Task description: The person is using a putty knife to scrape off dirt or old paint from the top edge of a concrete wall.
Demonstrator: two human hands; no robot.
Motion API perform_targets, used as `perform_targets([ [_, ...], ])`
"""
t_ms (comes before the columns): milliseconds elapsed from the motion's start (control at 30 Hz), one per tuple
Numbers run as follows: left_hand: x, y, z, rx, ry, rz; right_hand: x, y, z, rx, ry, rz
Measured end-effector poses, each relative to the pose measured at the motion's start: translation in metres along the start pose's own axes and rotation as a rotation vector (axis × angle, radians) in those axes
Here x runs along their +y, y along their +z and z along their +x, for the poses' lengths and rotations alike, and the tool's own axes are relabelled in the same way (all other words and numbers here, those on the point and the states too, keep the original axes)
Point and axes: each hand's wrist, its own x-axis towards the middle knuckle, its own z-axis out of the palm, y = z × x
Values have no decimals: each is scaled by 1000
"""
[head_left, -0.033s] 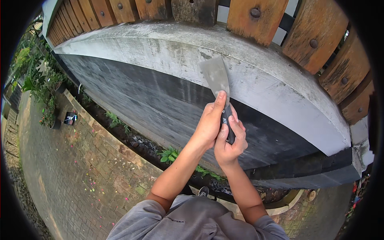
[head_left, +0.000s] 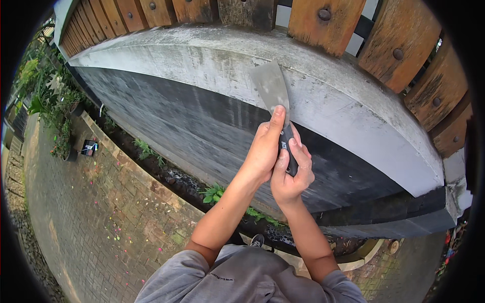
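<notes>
Both hands grip one putty knife [head_left: 272, 88], a wide grey metal blade on a black handle. My left hand [head_left: 265, 146] is closed round the upper handle, its thumb pressed flat on the base of the blade. Lower down, my right hand [head_left: 294, 174] wraps the handle with its fingers. The blade points up and lies over the white, stained band [head_left: 331, 108] of the wall, its tip close to the upper edge. Whether the tip touches the surface I cannot tell.
Above the band runs a weathered ledge [head_left: 202, 38] with bolted wooden slats [head_left: 323, 25]. Below it is a dark grey wall panel [head_left: 177, 111]. A planted gutter [head_left: 174, 177] separates the wall from brick paving [head_left: 116, 212]. Potted plants [head_left: 60, 126] and a black tray [head_left: 89, 148] stand at left.
The putty knife has slid slightly upward on the white band, its tip now nearer the ledge. Both hands moved up a little with it and kept their grip.
</notes>
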Motion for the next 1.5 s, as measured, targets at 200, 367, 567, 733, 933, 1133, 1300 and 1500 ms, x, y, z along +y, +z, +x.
perform_targets([
  [200,-24,-22,-8,6,-60,106,4,7,-27,-6,26,176],
  [367,5,-27,-9,61,-6,251,-3,30,-25,58,32,183],
  [567,6,-52,-15,-24,18,308,-14,36,-39,-200,383,574],
  [733,-10,-73,1,-125,-12,309,-4,44,-38,-87,395,282],
  [933,14,-60,4,-191,53,390,-16,66,-27,18,437,164],
  [1133,29,-60,-3,-178,4,418,-34,71,-21,68,460,109],
  [1300,17,-76,11,-179,73,405,-22,84,-41,89,428,58],
  [1500,16,-77,3,-197,79,443,-25,86,-45,108,483,109],
])
